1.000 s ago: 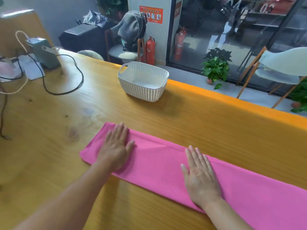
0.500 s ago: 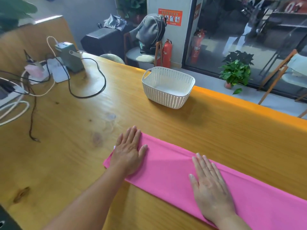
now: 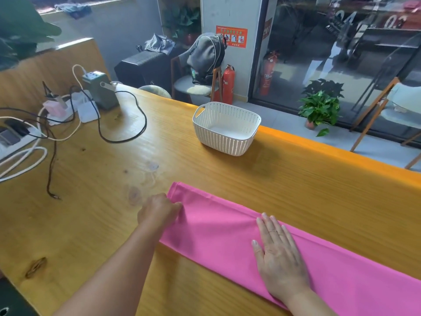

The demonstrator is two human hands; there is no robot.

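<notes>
Golden wooden bench point(image 3: 91, 213) beside a glass-fronted room: a long pink cloth point(image 3: 216, 236) lies folded in a strip towards the near edge, running out of frame to the right. The left hand point(image 3: 157, 212) curls its fingers round the cloth's short left end, pinching it. The right hand point(image 3: 279, 258) presses flat on the strip, fingers straight. A white basket point(image 3: 223, 142) stands well apart by the far edge, and cables point(image 3: 118, 137) trail at far left, bare wood between them and the cloth.
</notes>
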